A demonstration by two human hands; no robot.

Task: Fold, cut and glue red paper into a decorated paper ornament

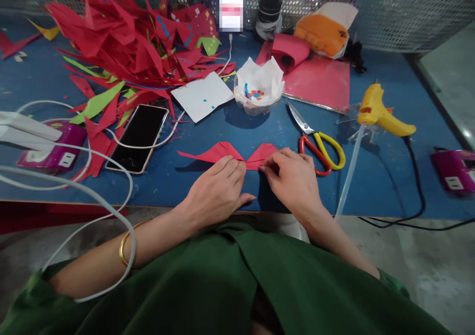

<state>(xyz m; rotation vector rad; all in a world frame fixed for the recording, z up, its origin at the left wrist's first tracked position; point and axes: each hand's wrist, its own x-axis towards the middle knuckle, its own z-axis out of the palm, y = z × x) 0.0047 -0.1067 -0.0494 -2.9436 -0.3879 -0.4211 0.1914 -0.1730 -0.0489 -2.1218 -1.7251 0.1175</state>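
A piece of folded red paper lies across the blue table in front of me, with a pointed tail toward the left and a dip in its middle. My left hand rests on its near edge, fingers together and pressing it, thumb apart. At the paper's right end, my right hand pinches the edge between thumb and fingers. The right tip of the paper is hidden behind that hand. Just beyond my right hand lie scissors with one red and one yellow handle loop.
Red and green paper pieces heap at the back left. A phone, white cables, a white card and a lined bowl of small bits lie around. On the right are a yellow glue gun and a purple box.
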